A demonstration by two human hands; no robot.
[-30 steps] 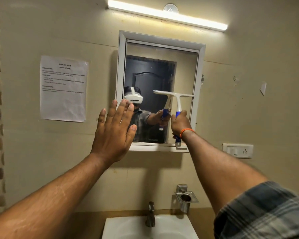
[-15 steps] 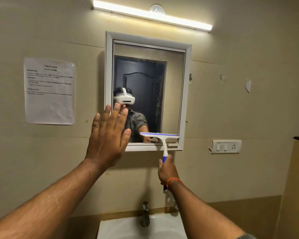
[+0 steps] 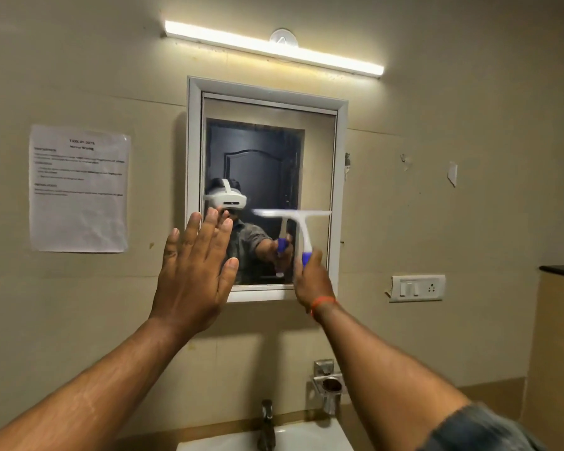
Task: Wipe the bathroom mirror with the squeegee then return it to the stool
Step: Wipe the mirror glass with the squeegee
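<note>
The white-framed mirror [image 3: 316, 151] hangs on the beige wall ahead. My right hand [image 3: 311, 281] grips the blue handle of the white squeegee [image 3: 302, 226], whose blade lies level across the lower right of the glass and looks motion-blurred. My left hand [image 3: 194, 271] is open with fingers spread, palm flat toward the mirror's lower left corner and frame. An orange band circles my right wrist. The stool is not in view.
A white sink [image 3: 310, 437] with a metal tap [image 3: 266, 424] sits below. A chrome holder [image 3: 329, 385] is fixed to the wall beside it. A switch plate [image 3: 417, 288] is to the right, a paper notice [image 3: 79, 188] to the left, and a dark ledge [image 3: 560, 271] at far right.
My right hand has lifted the squeegee from the mirror's bottom edge back up onto the lower glass. The left hand stays spread by the lower left corner.
</note>
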